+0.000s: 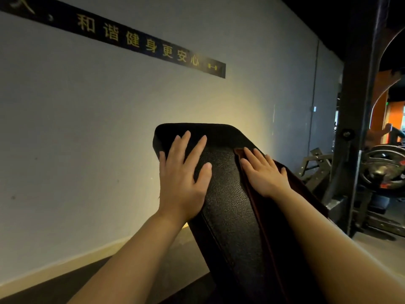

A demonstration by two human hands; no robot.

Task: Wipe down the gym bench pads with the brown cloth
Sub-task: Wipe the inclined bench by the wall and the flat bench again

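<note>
Both hands lie spread: left hand (pixel 183 172) on the bench pad (pixel 228 194), right hand (pixel 264 172) hiding much of the brown cloth (pixel 306 194).

Brown cloth (pixel 274 207) largely hidden beneath the right hand (pixel 266 174) and forearm; bench pad (pixel 228 194) cut off at the bottom edge; distant figure (pixel 389 132) blurred; wall banner (pixel 131 38) cropped at left.
</note>
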